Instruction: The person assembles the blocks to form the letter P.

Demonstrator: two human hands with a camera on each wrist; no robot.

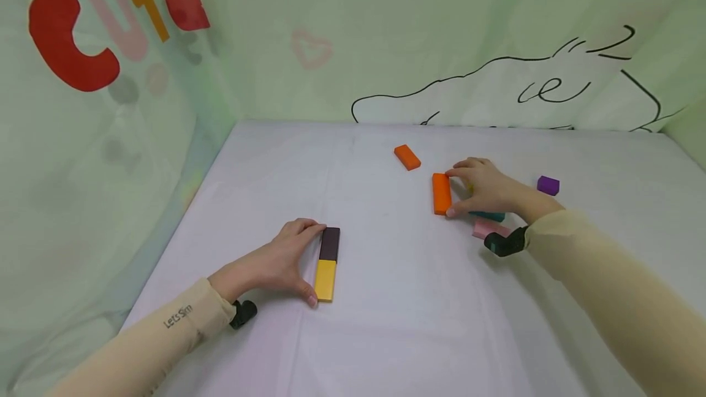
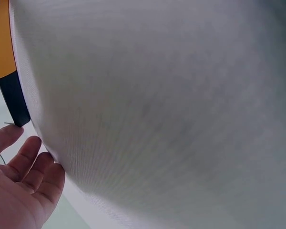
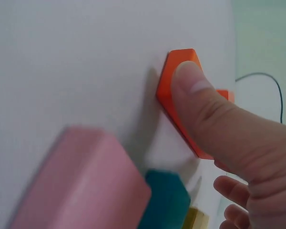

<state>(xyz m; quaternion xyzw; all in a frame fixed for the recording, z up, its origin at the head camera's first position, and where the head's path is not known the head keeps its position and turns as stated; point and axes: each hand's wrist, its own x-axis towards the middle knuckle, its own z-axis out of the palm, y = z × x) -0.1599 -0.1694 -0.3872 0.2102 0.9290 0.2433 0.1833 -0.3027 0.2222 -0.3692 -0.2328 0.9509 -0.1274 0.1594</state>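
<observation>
Now my right grip [image 1: 488,187] pinches the bright-orange oblong block [image 1: 441,194] by its 2 ends, roughly parallel to, beyond and right of the dark-brown oblong block [image 1: 330,244] and yellow oblong block [image 1: 325,281] my left grip [image 1: 281,259] pinches end to end.

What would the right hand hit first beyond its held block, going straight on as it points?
Likely the far orange block, farther off and left of the orange block the right hand pinches. Height is unclear, so it may miss.
</observation>
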